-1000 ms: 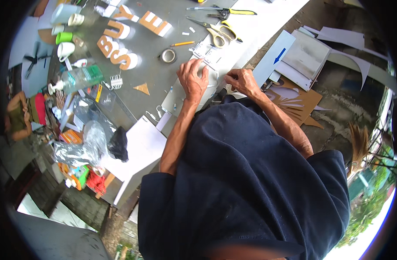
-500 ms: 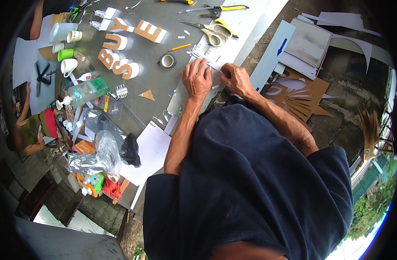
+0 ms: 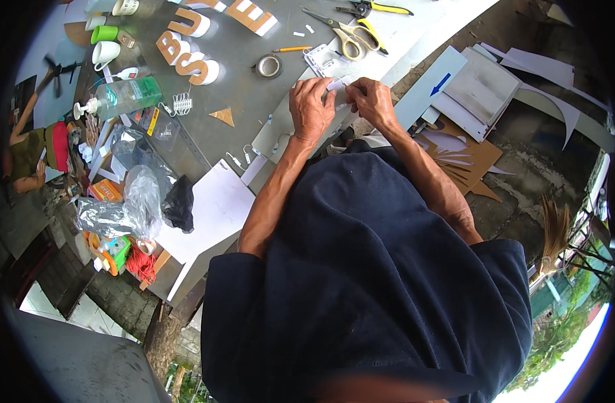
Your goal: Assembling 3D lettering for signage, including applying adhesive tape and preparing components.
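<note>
My left hand (image 3: 311,113) is at the table's near edge, its fingers closed on one side of a small white piece (image 3: 338,83). My right hand (image 3: 373,103) pinches at the other side of that piece; the fingers partly cover it, so its kind does not show. Just beyond the hands, a flat white plate-like part with cut-outs (image 3: 322,62) lies on the table. Scissors with pale handles (image 3: 351,46) lie past it, beside yellow-handled pliers (image 3: 388,9). A pencil (image 3: 293,49) and a roll of grey tape (image 3: 268,66) are to the left.
Brown-faced block letters (image 3: 197,69) stand at the far left, near a green pump bottle (image 3: 129,95) and cups (image 3: 104,33). Plastic bags (image 3: 143,201) and white sheet (image 3: 210,208) cover the near left. Cut boards (image 3: 482,87) lie right of the table. Another person (image 3: 42,151) is at far left.
My view has shifted, moving the table's contents up in the picture. Both hands are now nearer me than the flat white part, with the small white piece showing between them.
</note>
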The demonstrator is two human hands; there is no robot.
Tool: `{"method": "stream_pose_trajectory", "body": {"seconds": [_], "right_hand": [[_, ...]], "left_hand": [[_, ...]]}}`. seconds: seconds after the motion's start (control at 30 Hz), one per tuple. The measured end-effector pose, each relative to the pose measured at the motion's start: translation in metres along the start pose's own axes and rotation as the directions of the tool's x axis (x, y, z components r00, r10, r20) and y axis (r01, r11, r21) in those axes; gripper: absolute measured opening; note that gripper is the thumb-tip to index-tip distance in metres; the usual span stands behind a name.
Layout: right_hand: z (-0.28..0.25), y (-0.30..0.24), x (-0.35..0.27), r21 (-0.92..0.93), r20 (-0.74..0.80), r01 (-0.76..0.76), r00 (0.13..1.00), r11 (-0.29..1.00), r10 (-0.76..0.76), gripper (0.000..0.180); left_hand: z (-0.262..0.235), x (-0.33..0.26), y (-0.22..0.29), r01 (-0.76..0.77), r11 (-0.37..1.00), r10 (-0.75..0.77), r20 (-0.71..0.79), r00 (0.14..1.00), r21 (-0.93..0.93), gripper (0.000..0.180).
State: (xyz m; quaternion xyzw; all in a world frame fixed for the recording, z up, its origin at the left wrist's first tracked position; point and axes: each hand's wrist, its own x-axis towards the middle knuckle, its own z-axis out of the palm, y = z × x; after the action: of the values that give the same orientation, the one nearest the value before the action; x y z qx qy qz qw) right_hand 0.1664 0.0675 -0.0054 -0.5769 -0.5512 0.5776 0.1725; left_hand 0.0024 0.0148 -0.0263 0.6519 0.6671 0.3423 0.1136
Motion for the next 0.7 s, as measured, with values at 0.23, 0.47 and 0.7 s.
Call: {"method": "stream_pose_trajectory", "body": {"seconds": [0.23, 0.47, 0.7], "right_hand": [[0.003, -0.001, 0.012, 0.143, 0.057, -0.059, 0.997, 0.988, 0.051, 0.02], [0.014, -0.01, 0.025, 0.104, 0.089, -0.115, 0.99, 0.988, 0.106, 0.024], [0.021, -0.012, 0.037, -0.051, 0.074, -0.116, 0.99, 0.992, 0.12, 0.027]], "left_hand": [[0.002, 0.009, -0.005, 0.224, 0.951, -0.211, 0.083, 0.974, -0.212, 0.037], [-0.001, 0.015, -0.016, 0.363, 0.879, -0.321, 0.178, 0.93, -0.31, 0.033], [-0.01, 0.025, -0.017, 0.486, 0.834, -0.41, 0.295, 0.863, -0.261, 0.024]]}}
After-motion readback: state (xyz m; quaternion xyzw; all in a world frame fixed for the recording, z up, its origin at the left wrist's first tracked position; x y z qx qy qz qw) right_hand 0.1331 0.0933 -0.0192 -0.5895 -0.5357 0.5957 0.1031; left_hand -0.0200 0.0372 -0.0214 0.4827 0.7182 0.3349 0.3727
